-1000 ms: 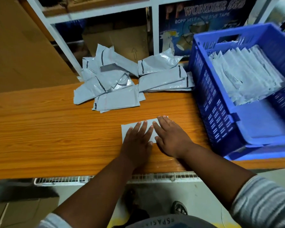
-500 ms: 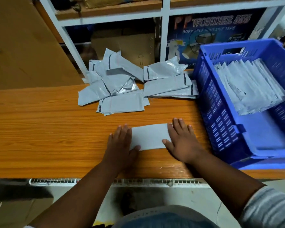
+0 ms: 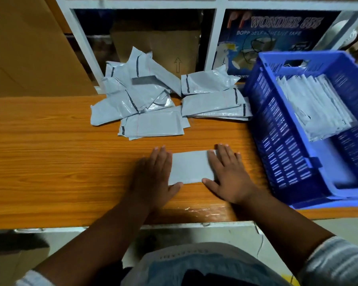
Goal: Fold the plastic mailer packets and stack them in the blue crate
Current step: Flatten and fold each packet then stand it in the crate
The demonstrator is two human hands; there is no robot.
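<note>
A folded grey mailer packet (image 3: 189, 167) lies flat on the wooden table (image 3: 50, 162). My left hand (image 3: 153, 174) presses its left end with straight fingers, and my right hand (image 3: 225, 174) presses its right end the same way. Behind them lies a loose pile of unfolded grey mailers (image 3: 136, 100), with a second small stack (image 3: 213, 100) to its right. The blue crate (image 3: 281, 141) stands at the right, holding a row of folded mailers (image 3: 314, 104) in its far part.
A white shelf frame (image 3: 215, 38) rises behind the table, with a cardboard box (image 3: 159, 44) and a dark tape carton (image 3: 273, 38) inside. A large brown cardboard sheet (image 3: 25, 48) leans at the left. The table's front edge runs just below my wrists.
My hands have slid apart from the packet's middle to its two ends, smoothing it flat. The view has shifted slightly downward.
</note>
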